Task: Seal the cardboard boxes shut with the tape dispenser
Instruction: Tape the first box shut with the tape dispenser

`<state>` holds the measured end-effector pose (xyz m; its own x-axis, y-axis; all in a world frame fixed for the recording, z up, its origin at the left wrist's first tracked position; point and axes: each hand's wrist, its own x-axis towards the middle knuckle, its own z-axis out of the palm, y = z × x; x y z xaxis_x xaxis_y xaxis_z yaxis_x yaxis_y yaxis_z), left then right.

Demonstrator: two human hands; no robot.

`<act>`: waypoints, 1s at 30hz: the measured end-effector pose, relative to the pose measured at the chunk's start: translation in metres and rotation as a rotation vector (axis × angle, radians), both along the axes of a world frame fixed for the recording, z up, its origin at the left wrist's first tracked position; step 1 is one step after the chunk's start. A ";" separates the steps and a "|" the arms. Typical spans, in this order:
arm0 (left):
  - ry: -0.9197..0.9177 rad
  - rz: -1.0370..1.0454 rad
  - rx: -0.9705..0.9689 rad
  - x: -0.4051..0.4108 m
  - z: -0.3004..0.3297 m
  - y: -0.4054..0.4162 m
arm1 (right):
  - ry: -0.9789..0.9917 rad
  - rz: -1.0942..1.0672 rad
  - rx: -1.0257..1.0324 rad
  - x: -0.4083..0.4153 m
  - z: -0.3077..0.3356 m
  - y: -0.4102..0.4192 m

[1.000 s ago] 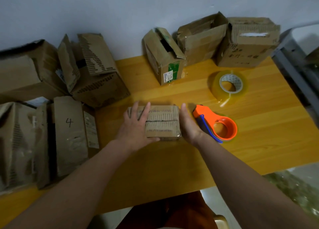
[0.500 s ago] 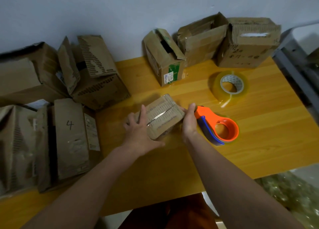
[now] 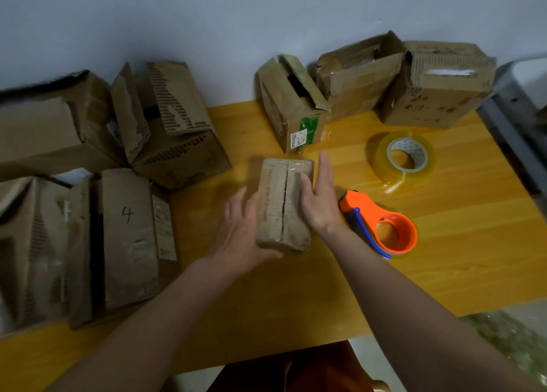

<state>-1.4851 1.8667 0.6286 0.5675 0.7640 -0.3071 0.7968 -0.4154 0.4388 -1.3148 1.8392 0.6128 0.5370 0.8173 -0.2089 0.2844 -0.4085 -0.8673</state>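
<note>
At nine o'clock on the wooden table [image 3: 461, 243] lies a heap of worn cardboard boxes, among them a flat one marked "4" [image 3: 130, 238] and, toward ten o'clock, a box with torn, raised flaps [image 3: 174, 131]; what any of them holds cannot be told. In the middle of the table sits the small cardboard box [image 3: 284, 205], lengthwise toward twelve o'clock, its two top flaps meeting along a centre seam that shows as a dark slit, with a glossy film of tape over the top. The left hand [image 3: 241, 238] lies against the box's nine o'clock side, fingers straight and a little spread, the thumb reaching under the near corner. The right hand [image 3: 321, 199] lies flat against the three o'clock side, fingers straight and together pointing to twelve o'clock, the thumb resting on the top flap; neither hand curls round the box. At twelve to one o'clock, against the wall, stand three more boxes: one with a green label [image 3: 291, 104] and a dark gap between its flaps, one with its flaps standing open [image 3: 358, 75], and one with its top closed [image 3: 438, 84]. Just beside the right wrist, at three o'clock, lies the orange tape dispenser [image 3: 381, 223] with a blue handle, untouched. Beyond it at two o'clock lies a roll of clear tape [image 3: 404, 158], flat on the table.
</note>
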 end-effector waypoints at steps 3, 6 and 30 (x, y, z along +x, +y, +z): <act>0.003 -0.119 -0.078 0.012 0.002 0.022 | 0.069 0.136 0.012 -0.002 0.004 0.015; -0.005 -0.160 -0.185 0.020 -0.001 0.028 | 0.196 0.084 0.033 -0.004 0.003 0.020; 0.233 -0.235 0.232 0.025 -0.015 0.001 | -0.536 0.424 0.007 0.017 0.027 -0.057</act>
<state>-1.4602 1.8677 0.6141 0.6706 0.6859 -0.2824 0.7353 -0.6650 0.1310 -1.2976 1.7818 0.6403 0.1979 0.9802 0.0030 0.8098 -0.1618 -0.5640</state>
